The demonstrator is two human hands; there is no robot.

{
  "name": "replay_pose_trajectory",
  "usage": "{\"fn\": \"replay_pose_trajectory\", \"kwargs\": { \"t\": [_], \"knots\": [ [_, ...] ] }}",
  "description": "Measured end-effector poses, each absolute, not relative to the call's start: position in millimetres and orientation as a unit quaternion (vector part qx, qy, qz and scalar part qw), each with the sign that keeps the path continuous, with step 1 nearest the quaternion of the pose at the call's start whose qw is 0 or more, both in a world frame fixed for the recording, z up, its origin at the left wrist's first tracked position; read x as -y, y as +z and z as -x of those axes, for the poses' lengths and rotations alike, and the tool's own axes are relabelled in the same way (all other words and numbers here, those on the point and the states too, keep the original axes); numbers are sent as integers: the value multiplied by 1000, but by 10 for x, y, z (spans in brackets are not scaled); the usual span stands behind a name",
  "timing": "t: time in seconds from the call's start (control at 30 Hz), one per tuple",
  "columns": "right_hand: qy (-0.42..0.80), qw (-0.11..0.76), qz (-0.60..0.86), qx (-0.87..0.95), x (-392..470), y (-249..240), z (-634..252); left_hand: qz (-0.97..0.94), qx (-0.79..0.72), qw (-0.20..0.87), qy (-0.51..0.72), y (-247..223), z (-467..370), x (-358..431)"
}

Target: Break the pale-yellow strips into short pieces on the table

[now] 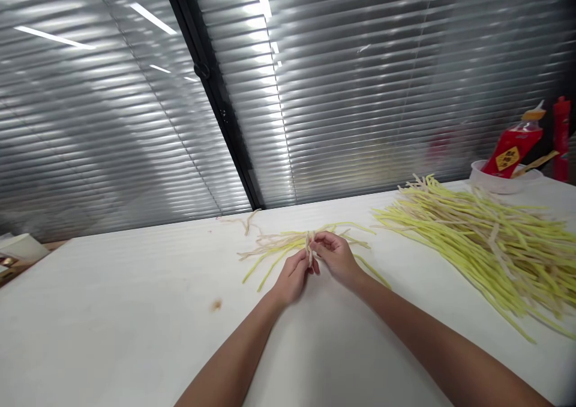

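Both my hands meet at the middle of the white table. My left hand and my right hand pinch a pale strip upright between their fingertips. Just behind them lies a small bunch of yellow-green stalks, fanned out left and right. A much larger heap of the same yellow stalks spreads over the table to the right of my right forearm.
A white bowl with a red packet stands at the back right, a red bottle beside it. A few loose pale strips lie near the window blinds. A white box sits at the far left.
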State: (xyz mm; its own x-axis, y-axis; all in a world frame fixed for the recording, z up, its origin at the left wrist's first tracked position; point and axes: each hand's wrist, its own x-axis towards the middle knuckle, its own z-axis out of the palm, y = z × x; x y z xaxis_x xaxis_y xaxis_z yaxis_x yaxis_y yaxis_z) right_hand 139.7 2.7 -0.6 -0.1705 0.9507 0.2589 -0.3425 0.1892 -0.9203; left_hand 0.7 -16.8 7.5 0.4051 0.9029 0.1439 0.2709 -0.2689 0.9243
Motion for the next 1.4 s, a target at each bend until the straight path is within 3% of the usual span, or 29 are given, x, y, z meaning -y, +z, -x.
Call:
{"fn": "replay_pose_trajectory", "kwargs": {
  "t": [0.33,1.03,1.4],
  "knots": [
    [562,580,338,483,-30,10,-1395,-736,-379,446,341,67,15,179],
    [596,583,358,421,-72,-45,-1426,-809,-426,298,272,174,-17,242],
    [532,591,354,492,-53,-52,-1413,-805,-446,275,278,127,-28,231]
  ]
}}
